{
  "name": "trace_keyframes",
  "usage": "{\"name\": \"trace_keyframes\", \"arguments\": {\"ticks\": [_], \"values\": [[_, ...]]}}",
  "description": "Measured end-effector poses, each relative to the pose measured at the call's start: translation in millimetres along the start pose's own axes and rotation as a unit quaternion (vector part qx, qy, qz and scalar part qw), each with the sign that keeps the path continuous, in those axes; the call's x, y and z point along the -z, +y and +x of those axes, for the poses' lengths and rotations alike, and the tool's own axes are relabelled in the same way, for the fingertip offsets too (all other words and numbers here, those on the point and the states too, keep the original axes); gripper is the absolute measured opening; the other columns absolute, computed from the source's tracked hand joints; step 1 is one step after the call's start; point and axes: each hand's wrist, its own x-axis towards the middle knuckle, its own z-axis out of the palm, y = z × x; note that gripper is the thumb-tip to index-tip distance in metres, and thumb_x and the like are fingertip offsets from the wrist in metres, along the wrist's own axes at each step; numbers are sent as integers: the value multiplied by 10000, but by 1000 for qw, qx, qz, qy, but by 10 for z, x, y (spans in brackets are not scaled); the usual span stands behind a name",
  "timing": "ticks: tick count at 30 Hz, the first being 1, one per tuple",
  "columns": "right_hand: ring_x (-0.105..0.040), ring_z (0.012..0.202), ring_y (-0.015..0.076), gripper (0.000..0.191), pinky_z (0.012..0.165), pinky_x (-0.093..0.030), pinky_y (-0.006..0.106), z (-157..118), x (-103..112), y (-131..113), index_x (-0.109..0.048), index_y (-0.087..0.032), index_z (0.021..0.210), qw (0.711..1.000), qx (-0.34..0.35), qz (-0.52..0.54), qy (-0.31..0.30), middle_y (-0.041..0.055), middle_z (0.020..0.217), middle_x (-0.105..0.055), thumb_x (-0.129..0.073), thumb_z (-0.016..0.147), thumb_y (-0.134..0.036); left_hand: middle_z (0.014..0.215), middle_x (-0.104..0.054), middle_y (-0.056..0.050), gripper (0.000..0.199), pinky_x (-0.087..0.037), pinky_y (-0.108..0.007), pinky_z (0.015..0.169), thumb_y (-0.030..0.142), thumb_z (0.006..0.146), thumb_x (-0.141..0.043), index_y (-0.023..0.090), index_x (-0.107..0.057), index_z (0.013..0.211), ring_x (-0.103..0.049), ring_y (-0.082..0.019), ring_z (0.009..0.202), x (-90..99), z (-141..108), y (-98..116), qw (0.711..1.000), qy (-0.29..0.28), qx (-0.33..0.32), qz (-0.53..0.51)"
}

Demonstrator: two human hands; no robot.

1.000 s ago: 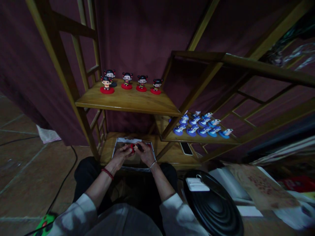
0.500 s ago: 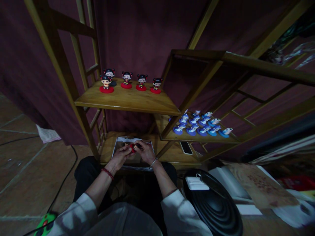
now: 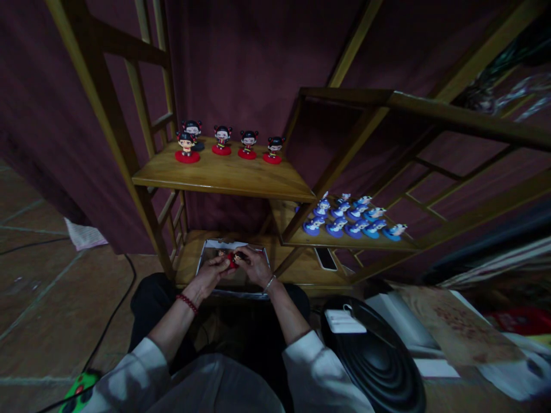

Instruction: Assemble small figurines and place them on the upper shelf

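Observation:
Both my hands meet over an open white-edged box [image 3: 202, 259] on the lowest shelf. Between them is a small black-haired figurine [image 3: 237, 258] with a red base [image 3: 231, 261]. My left hand [image 3: 209, 274] is closed on the red base. The fingers of my right hand [image 3: 257, 267] pinch the figurine's head end from the other side. Part of another figurine [image 3: 221, 253] shows in the box behind my left fingers. My hands hide much of the box's inside.
Several red-based figurines [image 3: 222, 140] stand on the wooden shelf [image 3: 224, 178] above. Several blue and purple figurines [image 3: 338, 225] fill the shelf to the right. A phone [image 3: 326, 258] lies on the lowest shelf. A black ridged round object [image 3: 379, 367] sits at my right, carrying a white device [image 3: 345, 321].
Almost nothing differs. The view has shifted very slightly, and both hands keep their hold on the figurine over the box.

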Motion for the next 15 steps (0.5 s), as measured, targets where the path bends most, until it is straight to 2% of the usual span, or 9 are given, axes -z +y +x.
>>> {"name": "trace_keyframes", "arguments": {"ticks": [8, 12, 15], "values": [[-580, 912, 166, 171, 834, -447, 307, 14, 11, -2, -630, -229, 928, 1000, 7, -16, -3, 26, 925, -642, -553, 781, -187, 868, -692, -82, 196, -469, -336, 861, 138, 640, -744, 95, -697, 825, -631, -169, 829, -31, -14, 11, 1000, 0, 2, -16], [-600, 935, 161, 372, 840, -473, 322, 24, -40, 63, -554, -247, 1131, 999, -25, 26, 17, 31, 1032, -639, -564, 764, -190, 885, -689, -66, 158, -465, -346, 879, 126, 670, -716, 115, -690, 826, -630, -157, 831, -43, 28, 1, 999, 5, -6, -36], [-626, 873, 158, 503, 821, -491, 327, 23, -75, 88, -489, -254, 1223, 997, -53, 39, 33, 26, 996, -656, -594, 735, -197, 917, -687, -56, 142, -461, -358, 896, 116, 688, -694, 137, -682, 828, -630, -155, 852, -45, 58, -2, 999, 7, -10, -51]]}}
